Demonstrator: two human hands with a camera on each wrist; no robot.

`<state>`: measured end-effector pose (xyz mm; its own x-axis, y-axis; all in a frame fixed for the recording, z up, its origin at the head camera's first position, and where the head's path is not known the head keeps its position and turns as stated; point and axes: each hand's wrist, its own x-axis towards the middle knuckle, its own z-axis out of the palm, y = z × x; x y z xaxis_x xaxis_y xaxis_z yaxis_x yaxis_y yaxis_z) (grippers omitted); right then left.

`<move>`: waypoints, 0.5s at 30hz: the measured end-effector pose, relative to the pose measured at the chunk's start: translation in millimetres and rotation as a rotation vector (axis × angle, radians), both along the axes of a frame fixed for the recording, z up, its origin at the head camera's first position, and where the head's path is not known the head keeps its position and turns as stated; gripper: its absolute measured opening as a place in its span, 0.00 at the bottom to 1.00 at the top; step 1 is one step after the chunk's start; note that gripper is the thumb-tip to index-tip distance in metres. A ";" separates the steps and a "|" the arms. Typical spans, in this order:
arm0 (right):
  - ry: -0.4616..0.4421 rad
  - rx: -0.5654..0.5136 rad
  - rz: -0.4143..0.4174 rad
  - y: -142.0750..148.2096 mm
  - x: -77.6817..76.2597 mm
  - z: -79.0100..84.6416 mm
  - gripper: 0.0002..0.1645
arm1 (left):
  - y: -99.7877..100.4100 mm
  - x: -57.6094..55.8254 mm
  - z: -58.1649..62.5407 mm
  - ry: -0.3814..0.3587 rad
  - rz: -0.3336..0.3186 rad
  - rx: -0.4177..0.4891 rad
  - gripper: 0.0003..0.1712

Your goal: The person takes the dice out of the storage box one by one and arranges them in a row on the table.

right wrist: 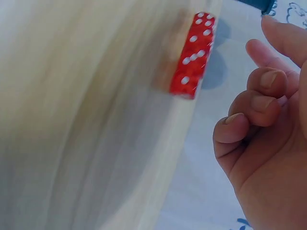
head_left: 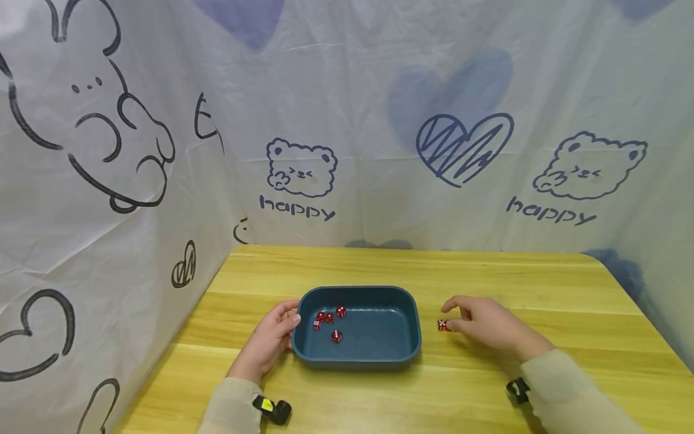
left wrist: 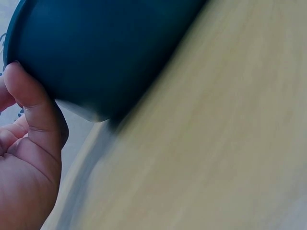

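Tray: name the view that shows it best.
Head view: it shows the tray almost whole, inside included. The left wrist view shows only part of its outside; the right wrist view, a sliver at the top edge.

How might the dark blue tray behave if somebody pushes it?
The tray seems stiff, since its walls hold a clean, even shape. Being wide and low, it would probably slide on the table rather than tip. The red dice lie loose inside, so they may shift.
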<state>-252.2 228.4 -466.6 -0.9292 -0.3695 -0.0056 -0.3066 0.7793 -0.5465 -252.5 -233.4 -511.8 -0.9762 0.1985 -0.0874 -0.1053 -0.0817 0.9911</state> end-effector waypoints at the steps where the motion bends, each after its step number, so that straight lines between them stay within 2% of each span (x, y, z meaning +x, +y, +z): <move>1: 0.007 -0.001 0.005 -1.9 0.6 1.3 0.17 | 0.3 0.0 0.4 0.001 -0.001 0.003 0.24; 15: 0.067 -0.040 0.103 -26.7 2.3 16.5 0.16 | 0.5 -0.9 -2.1 0.007 0.006 0.010 0.24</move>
<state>-249.9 201.7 -450.1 -0.8842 -0.4616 0.0724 -0.4209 0.7197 -0.5521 -253.4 -233.0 -513.9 -0.9780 0.1933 -0.0785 -0.0978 -0.0926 0.9909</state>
